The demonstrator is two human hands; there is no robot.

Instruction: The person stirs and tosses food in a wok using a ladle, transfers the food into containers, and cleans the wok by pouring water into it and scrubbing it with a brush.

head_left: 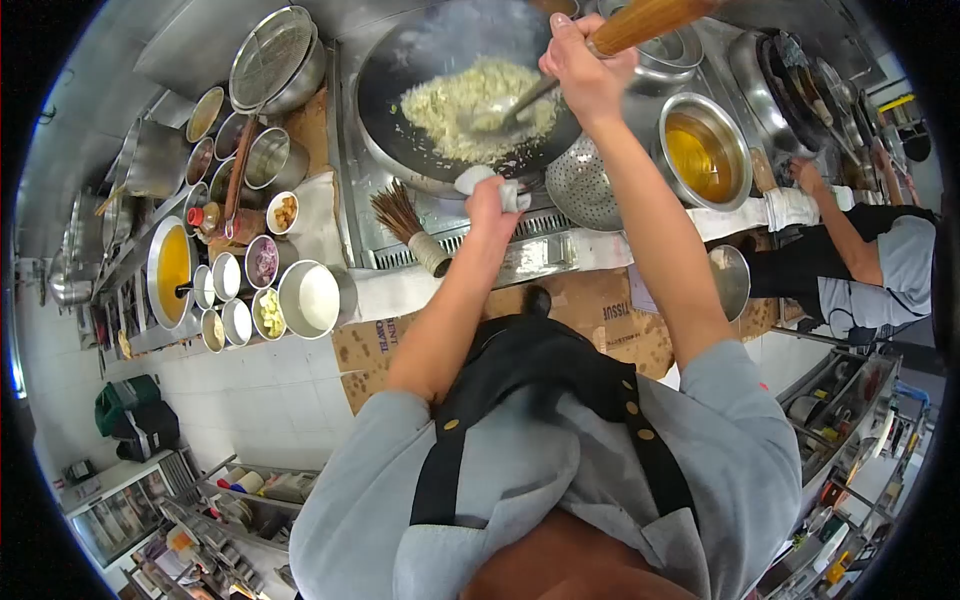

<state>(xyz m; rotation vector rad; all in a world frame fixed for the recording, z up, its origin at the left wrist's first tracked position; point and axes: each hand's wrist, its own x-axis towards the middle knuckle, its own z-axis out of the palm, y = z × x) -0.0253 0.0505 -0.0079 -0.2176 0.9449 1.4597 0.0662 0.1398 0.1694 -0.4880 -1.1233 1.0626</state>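
A large dark wok [380, 100] sits on the stove with a heap of pale yellow, rice-like food [435, 110] in it. My right hand [590, 75] is closed around a ladle [640, 25] near where its wooden handle meets the metal shaft. The ladle's head rests in the food, blurred and partly covered. At the wok's near rim, my left hand [487, 208] grips a folded white cloth [478, 180]; fingers hide part of it. Just left of that hand lies a bristle brush [405, 220] with a wrapped handle. A perforated strainer [583, 185] is below my right forearm.
Several small bowls of ingredients, a white-filled pot [310, 300] and a pan of yellow liquid [170, 272] stand at left. A bowl of oil [700, 155] is right of the wok. Beyond it, another person [860, 250] works. Flattened cardboard [590, 310] covers the floor.
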